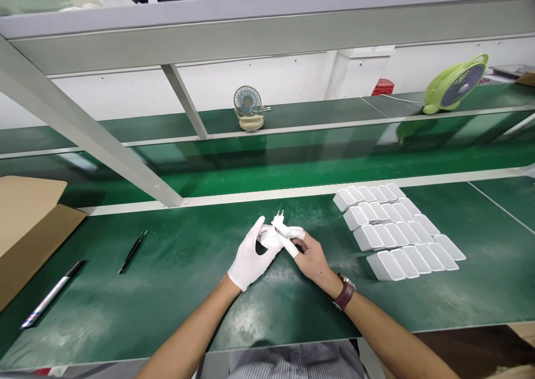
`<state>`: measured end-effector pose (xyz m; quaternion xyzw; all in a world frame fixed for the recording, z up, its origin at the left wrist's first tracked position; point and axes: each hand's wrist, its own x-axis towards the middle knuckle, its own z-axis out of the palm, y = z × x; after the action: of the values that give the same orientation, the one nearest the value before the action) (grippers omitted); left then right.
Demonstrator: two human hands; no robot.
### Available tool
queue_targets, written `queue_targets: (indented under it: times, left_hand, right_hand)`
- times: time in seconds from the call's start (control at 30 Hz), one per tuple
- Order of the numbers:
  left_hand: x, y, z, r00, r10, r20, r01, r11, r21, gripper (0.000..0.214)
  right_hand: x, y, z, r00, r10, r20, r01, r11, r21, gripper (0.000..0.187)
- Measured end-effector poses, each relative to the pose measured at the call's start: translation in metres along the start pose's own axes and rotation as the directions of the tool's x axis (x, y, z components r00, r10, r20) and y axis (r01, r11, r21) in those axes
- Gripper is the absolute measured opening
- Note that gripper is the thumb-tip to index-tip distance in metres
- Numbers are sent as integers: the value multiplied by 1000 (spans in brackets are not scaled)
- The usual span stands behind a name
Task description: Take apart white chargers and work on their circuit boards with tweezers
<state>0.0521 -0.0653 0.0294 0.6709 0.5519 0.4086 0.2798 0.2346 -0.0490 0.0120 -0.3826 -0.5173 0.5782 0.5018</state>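
Note:
My left hand (pixel 253 256) wears a white glove and is closed around a small white plug adapter (pixel 279 228) whose two metal pins stick up. My right hand (pixel 311 256) is bare apart from white finger cots on the fingertips, with a brown watch at the wrist. Its fingers pinch the same adapter from the right side. Both hands hover just above the green bench mat (pixel 167 278) near its middle.
Several white adapter housings (pixel 397 231) lie in neat rows to the right. A black pen (pixel 132 251) and a marker (pixel 52 294) lie to the left, beside a cardboard box (pixel 25 228). A small fan (pixel 249 108) and a green fan (pixel 455 83) stand beyond the conveyor belt (pixel 313 161).

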Motion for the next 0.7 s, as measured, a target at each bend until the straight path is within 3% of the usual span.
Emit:
queue_targets:
  times: [0.13, 0.23, 0.33, 0.4, 0.53, 0.7]
  left_hand:
    - [5, 7, 0, 987, -146, 67, 148, 988, -35, 58]
    - [8, 12, -3, 960, -213, 183, 259, 923, -285, 46]
    - [10, 11, -6, 934, -266, 239, 357, 721, -593, 46]
    - [10, 7, -7, 908, -311, 281, 415, 570, -709, 43]
    - [10, 4, -6, 822, -384, 421, 556, 378, -740, 43]
    - [9, 19, 2, 747, -290, 598, 661, 230, -714, 53]
  right_hand:
    - [-2, -1, -2, 992, -130, 10, 130, 985, -115, 17]
    - [-4, -1, -3, 979, -202, 21, 203, 961, -189, 27]
    - [-4, -1, -5, 966, -257, 32, 258, 939, -227, 46]
    - [-4, -3, -6, 953, -291, 84, 303, 915, -265, 54]
    - [-6, -6, -6, 927, -315, 204, 370, 857, -357, 54]
    - [-8, -8, -5, 916, -307, 259, 393, 815, -426, 74]
